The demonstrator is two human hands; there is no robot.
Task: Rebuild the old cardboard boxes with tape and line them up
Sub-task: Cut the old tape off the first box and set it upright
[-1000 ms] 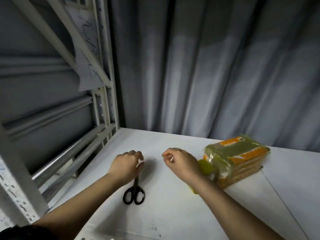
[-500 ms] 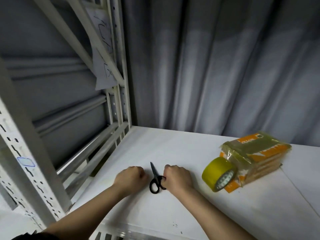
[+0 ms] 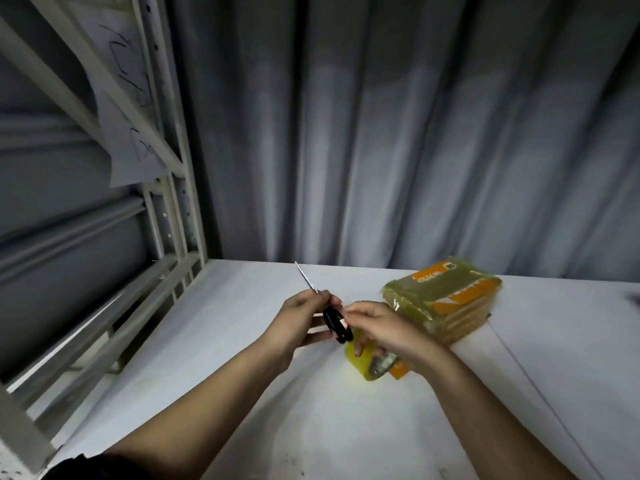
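Two bare forearms are seen reaching in from the near edge over the white flat surface (image 3: 242, 393), and two hands are counted above it, raised off it and brought close together. One pair of black-handled scissors with a thin metal blade (image 3: 337, 323) is held between them: the left hand (image 3: 298, 320) is curled round the middle of the scissors where blade meets handle, and the right hand (image 3: 377, 329) is pinched on the black loops from the other side. The blade is pointed up and away to the left. Just below and behind the right hand, one roll of yellow packing tape (image 3: 363, 363) is stood on its edge on the surface, partly hidden by the fingers. Just beyond the roll, touching or nearly touching it, one stack of flattened orange-and-white cardboard boxes wrapped in clear yellowish film (image 3: 446, 303) is laid flat on the surface; the number of boxes in the bundle cannot be told. On the left side, one pale grey metal shelving rack (image 3: 173, 216) is stood against the surface, with one sheet of scribbled white paper (image 3: 131, 133) hung on it. Farthest off, a grey pleated curtain (image 3: 398, 133) is hung across the whole background.
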